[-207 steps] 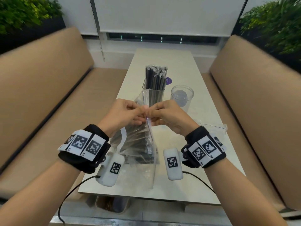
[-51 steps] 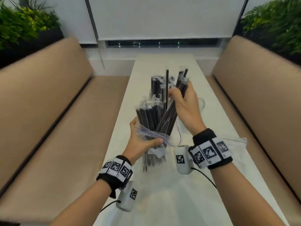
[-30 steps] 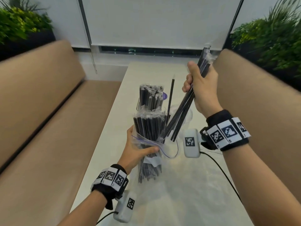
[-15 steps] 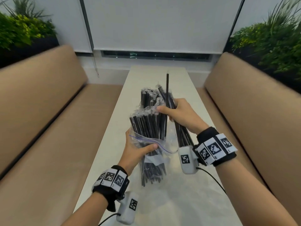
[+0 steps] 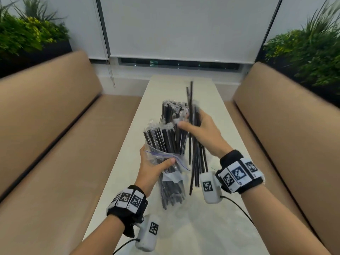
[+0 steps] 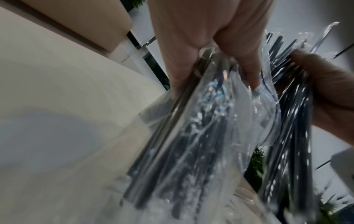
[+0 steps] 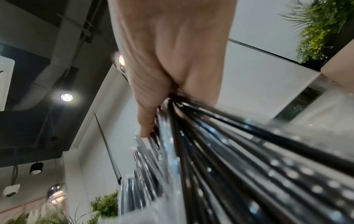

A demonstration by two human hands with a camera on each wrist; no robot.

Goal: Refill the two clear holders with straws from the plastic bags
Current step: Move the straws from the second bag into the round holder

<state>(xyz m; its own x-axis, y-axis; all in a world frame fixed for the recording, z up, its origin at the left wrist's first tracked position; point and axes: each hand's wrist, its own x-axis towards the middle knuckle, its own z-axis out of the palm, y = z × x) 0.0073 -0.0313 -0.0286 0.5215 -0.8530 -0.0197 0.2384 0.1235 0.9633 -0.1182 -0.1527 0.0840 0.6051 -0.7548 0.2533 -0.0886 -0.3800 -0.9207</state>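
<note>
My left hand (image 5: 155, 163) grips a clear plastic bag (image 5: 165, 183) upright around its middle, and several black straws (image 5: 161, 137) stick out of its open top. Just right of it, my right hand (image 5: 195, 126) holds a loose bundle of black straws (image 5: 197, 162) upright, outside the bag. Behind both stands a clear holder packed with black straws (image 5: 173, 111). The second holder is hidden behind my right hand. The left wrist view shows my left hand (image 6: 210, 53) on the bag (image 6: 201, 136). In the right wrist view, my right hand (image 7: 172, 68) is closed round the bundle (image 7: 229, 151).
The long pale table (image 5: 165, 83) runs away from me between two tan benches (image 5: 46, 135) (image 5: 285, 135). Clear plastic (image 5: 184, 229) lies on the near part of the table. Green plants (image 5: 312, 43) stand behind the bench backs.
My right hand pulled a bundle of straws out of the bag, raised it high to the right, then lowered it beside the bag. My left hand kept holding the bag upright.
</note>
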